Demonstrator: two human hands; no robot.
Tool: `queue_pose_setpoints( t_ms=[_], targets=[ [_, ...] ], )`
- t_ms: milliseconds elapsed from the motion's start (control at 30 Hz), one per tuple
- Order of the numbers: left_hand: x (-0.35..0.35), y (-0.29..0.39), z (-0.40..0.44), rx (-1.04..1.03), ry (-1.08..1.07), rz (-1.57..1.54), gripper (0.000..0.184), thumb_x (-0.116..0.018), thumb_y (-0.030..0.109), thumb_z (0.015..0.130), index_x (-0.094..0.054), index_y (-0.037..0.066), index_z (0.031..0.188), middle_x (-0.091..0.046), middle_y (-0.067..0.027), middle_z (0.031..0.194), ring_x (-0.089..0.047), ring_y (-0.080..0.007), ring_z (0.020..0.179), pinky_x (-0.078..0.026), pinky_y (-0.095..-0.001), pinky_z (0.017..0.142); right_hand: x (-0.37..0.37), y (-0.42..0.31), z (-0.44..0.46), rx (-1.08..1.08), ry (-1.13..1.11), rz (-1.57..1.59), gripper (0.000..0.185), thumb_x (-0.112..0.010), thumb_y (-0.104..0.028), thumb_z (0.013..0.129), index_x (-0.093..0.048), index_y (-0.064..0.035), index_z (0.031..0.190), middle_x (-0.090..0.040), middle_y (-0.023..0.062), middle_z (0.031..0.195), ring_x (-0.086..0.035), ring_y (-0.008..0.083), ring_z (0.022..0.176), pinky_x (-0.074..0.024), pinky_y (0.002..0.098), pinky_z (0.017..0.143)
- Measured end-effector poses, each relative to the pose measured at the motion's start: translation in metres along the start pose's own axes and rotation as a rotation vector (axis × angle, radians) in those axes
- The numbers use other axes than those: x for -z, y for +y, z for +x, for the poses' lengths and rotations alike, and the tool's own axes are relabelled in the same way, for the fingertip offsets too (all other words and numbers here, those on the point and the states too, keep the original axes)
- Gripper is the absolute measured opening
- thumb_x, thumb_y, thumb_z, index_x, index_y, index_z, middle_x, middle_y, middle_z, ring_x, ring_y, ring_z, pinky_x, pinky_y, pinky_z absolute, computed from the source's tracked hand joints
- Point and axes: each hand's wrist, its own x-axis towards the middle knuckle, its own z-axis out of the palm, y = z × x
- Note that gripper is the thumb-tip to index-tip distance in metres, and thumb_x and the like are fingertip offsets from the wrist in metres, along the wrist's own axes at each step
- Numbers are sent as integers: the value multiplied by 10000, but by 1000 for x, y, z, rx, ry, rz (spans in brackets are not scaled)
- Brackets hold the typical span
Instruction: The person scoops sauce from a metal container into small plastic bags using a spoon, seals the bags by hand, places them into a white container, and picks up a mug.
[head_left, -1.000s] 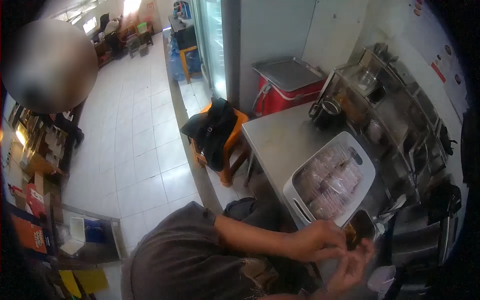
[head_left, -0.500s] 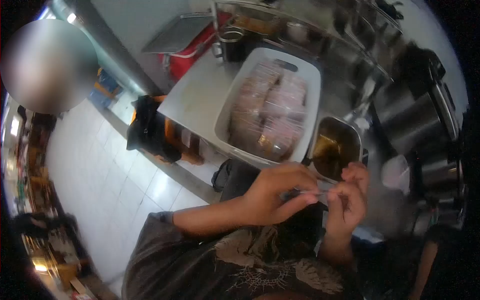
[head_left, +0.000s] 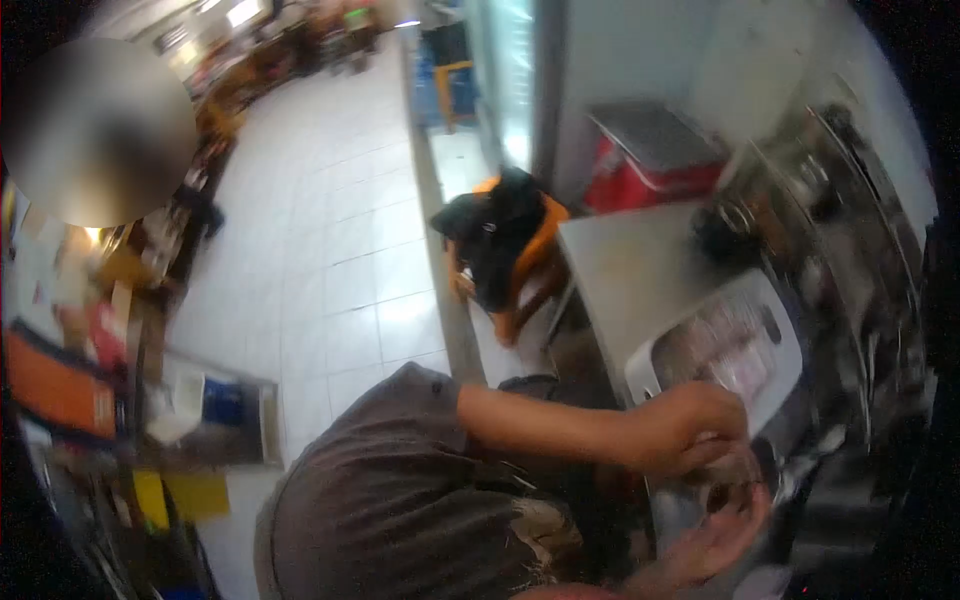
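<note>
My left hand (head_left: 690, 428) is closed, its fingers bent downward in front of the white tub. Just below it is my right hand (head_left: 725, 535), smeared by motion, with its fingers curled up toward the left. A thin see-through piece that looks like plastic (head_left: 738, 472) shows between the two hands; its shape is blurred. Behind my left hand stands the white tub (head_left: 790, 345) with handle holes, holding several pinkish packs in clear wrap (head_left: 715, 345). My left forearm and hand cover the tub's near edge.
The tub stands on a pale metal table (head_left: 640, 255). An orange stool (head_left: 540, 245) with black cloth over it is beside the table. Behind are a red box (head_left: 630, 185) with a grey top and a metal rack (head_left: 830, 230). Tiled floor (head_left: 340, 260) stretches left.
The view has swung left, so the tub and both hands now appear farther right. The hands were fingertip to fingertip on a thin piece; now the left is above the right.
</note>
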Motion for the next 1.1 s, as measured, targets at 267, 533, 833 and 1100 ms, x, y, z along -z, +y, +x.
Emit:
queue_pose_setpoints(
  t_ms=[267, 533, 833, 1100],
  targets=[
    [70, -36, 20, 335, -160, 458, 128, -636, 80, 822, -692, 31, 926, -670, -209, 817, -669, -347, 771, -513, -439, 703, -22, 7, 11, 64, -205, -32, 285, -542, -216, 1039, -683, 29, 1070, -671, 144, 1092, -605, 291, 950, -464, 399, 806],
    [84, -31, 54, 503, -881, 898, 168, -648, 156, 853, -713, 58, 973, -705, -170, 1005, -671, -349, 937, -529, -489, 823, -15, 15, 3, 120, -277, 72, 181, -558, -123, 1012, -676, 14, 1022, -665, 158, 1057, -597, 311, 920, -467, 431, 825],
    [64, -77, 42, 48, -665, 1073, 397, -660, 218, 830, -649, 98, 1208, -562, -191, 1290, -490, -378, 1239, -377, -523, 1058, 28, -4, 4, -16, -210, -80, 162, -631, -16, 942, -682, 58, 1077, -646, 181, 1048, -624, 272, 934, -521, 337, 770],
    [48, -8, -1, 30, -424, -84, 214, -778, 192, 829, -657, 83, 690, -632, -38, 606, -579, -221, 531, -473, -362, 614, 130, -37, 45, -142, 141, -684, 205, -692, -152, 898, -697, -10, 1046, -632, 62, 842, -547, 164, 723, -432, 307, 653]
  ],
)
